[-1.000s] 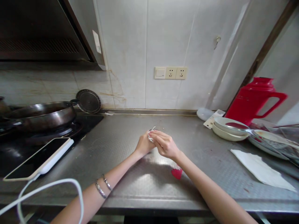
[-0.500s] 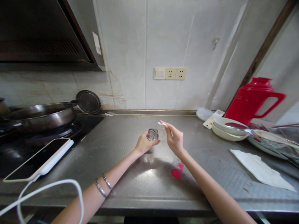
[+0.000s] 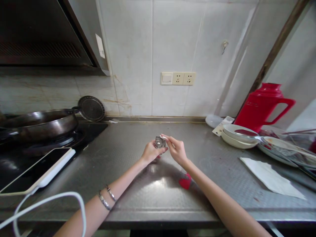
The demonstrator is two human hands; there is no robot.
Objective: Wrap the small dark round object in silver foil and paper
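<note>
My left hand (image 3: 149, 152) is closed around a small clear glass (image 3: 160, 142), held above the steel countertop (image 3: 128, 144) with its open end facing me. My right hand (image 3: 178, 150) pinches a small white wad (image 3: 162, 136), perhaps tissue, between its fingertips. The wad is at the glass's upper rim; whether it touches the inside or only the edge I cannot tell. Below the right forearm a red patch (image 3: 185, 181) shows on the counter.
On the left a phone (image 3: 34, 171) with a white cable (image 3: 49, 196) lies by the stove, where a steel pan (image 3: 41, 125) sits. To the right are a white napkin (image 3: 271, 177), stacked bowls (image 3: 238, 140), plates and a red thermos jug (image 3: 261, 107).
My right hand has moved left with the white wad, from beside the glass to its rim. My left hand still holds the glass in nearly the same spot. The view has shifted slightly.
</note>
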